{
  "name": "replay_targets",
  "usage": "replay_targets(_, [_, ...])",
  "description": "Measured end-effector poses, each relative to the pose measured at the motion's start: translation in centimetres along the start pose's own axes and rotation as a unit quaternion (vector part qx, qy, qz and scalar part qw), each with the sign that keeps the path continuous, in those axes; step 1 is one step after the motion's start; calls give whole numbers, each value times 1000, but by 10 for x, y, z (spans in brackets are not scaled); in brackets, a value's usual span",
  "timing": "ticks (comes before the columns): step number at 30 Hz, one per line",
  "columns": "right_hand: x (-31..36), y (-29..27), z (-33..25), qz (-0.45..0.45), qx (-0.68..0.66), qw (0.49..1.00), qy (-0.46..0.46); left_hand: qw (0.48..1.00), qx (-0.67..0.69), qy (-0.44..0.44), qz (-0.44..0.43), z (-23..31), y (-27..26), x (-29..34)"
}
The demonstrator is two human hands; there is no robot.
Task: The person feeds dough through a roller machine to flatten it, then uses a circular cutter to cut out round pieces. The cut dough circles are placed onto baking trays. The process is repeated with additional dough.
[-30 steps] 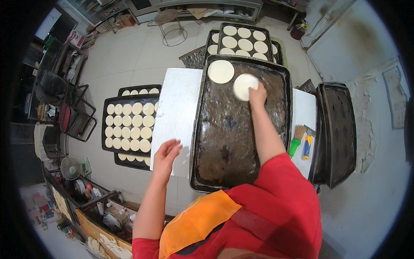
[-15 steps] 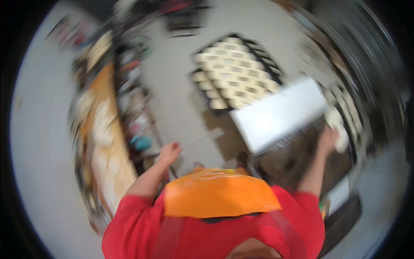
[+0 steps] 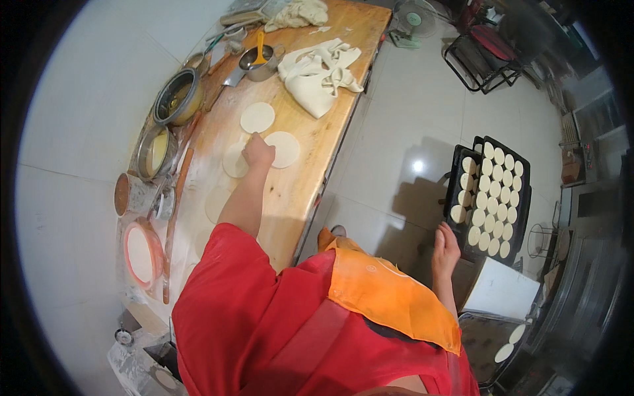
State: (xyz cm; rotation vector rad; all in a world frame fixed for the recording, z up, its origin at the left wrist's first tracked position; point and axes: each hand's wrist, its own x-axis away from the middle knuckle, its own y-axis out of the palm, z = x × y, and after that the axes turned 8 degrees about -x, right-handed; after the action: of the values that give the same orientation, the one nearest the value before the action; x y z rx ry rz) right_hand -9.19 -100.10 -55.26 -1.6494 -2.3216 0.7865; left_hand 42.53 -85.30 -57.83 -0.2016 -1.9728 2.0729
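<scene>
While the left hand (image 3: 259, 152) reaches down onto the floured wooden worktable (image 3: 290, 211), the right hand (image 3: 446, 251) hangs free on the right, its fingers loosely extended and holding nothing, near black baking trays (image 3: 526, 198) filled with rows of small dough rounds (image 3: 493, 206). The left fingers are curled; whether they already pinch an edge, or only rest there, I cannot tell.

Three thin dough discs lie around that hand: the far disc (image 3: 257, 117) just beyond the fingertips, the right disc (image 3: 285, 150) beside the knuckles, and the left disc (image 3: 232, 162) partly covered. Paler discs lie nearer, partly behind the forearm. On the far right of the tabletop a ragged dough sheet (image 3: 316, 82) is heaped next to a metal pot (image 3: 256, 69) with a yellow-handled utensil in it. Along the left side run a long rolling pin (image 3: 178, 191) and a pink-rimmed bowl (image 3: 158, 254) of white powder. At the near right, a large dark tray (image 3: 479, 343) holds two more discs.

Such soft, thin pieces would probably handle best if one rim is loosened gently, with fingertips slid underneath and the thumb laid flat on top. A hard pinch could stretch the circle oval, and a dragging knuckle could crease a neighbouring disc. Flour on the wood should help the underside come free.
</scene>
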Motion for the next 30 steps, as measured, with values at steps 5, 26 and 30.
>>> replay_targets(5, [-46,102,-72,-230,-64,971,0,956,219,114,-155,-6,-18,-1])
replay_targets(26, [91,-96,53,189,4,950,249,987,-54,149,-24,-11,58,-190])
replay_targets(30, [160,-225,80,404,2,870,282,935,328,124,-58,63,37,-114])
